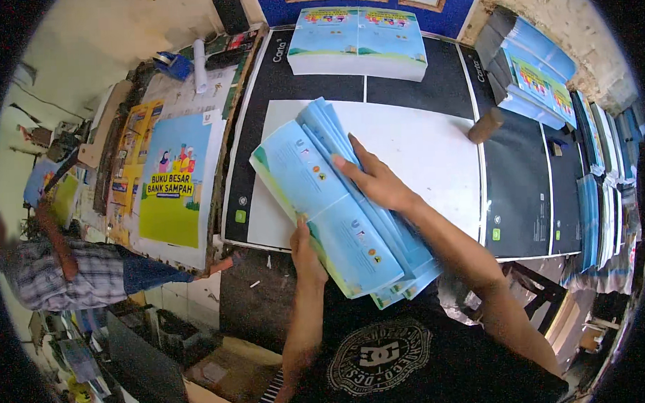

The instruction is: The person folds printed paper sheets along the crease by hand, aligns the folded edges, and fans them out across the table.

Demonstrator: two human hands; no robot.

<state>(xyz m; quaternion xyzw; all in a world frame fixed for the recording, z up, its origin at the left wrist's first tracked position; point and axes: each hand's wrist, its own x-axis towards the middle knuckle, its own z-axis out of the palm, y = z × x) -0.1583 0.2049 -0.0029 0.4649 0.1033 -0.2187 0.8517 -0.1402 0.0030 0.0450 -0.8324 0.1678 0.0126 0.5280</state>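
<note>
A thick bundle of light blue printed covers (322, 191) is held slanted in front of my chest, over the table's near edge. Its lower right end fans out into several layers. My left hand (309, 255) grips the left edge, the thumb lying on the top cover. From the right, my right hand (379, 182) holds the bundle's far right side with its thumb on the layers and a finger stretched along the edge. Under the bundle's far end lies a large white sheet (434, 155) on the table. The fingers beneath the bundle are hidden.
A tall stack of printed covers (357, 65) stands at the back. A brown cylindrical block (485, 125) is on the right, near more stacks (528, 88). Black boards (521, 194) cover the table. On the left table lies a blue-yellow cover (176, 182); a person in plaid (69, 271) is beside it.
</note>
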